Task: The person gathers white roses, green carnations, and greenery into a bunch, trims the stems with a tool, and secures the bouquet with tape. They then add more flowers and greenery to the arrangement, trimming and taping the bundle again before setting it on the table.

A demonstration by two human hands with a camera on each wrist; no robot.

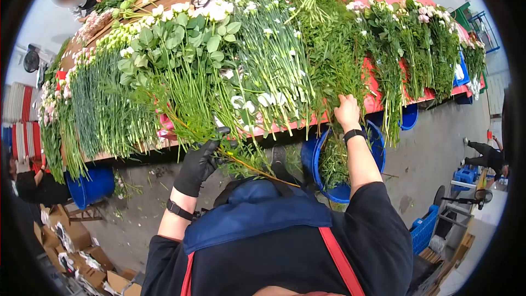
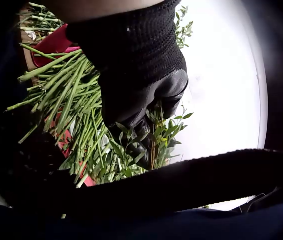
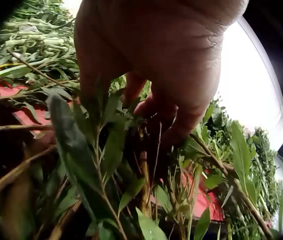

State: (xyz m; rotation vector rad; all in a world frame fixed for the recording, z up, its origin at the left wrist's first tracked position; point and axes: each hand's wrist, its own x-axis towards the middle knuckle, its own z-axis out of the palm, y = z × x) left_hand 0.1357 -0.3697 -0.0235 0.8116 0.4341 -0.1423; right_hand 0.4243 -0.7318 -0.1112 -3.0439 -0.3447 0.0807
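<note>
My left hand, in a black glove, holds a leafy green branch in front of the table edge; its brown stem slants down toward my apron. The left wrist view shows gloved fingers curled round the narrow-leaved stem. My bare right hand is at the near end of a pile of leafy greenery. In the right wrist view its fingers and thumb close round a brown woody stem among the leaves, the fingertips partly hidden. Bunched white flowers lie between the two hands.
Rows of cut flowers and green stems cover the long red-topped table. A blue bucket holding greenery stands below my right forearm, another blue bucket at the left. Cardboard boxes lie lower left. Other people stand around the room.
</note>
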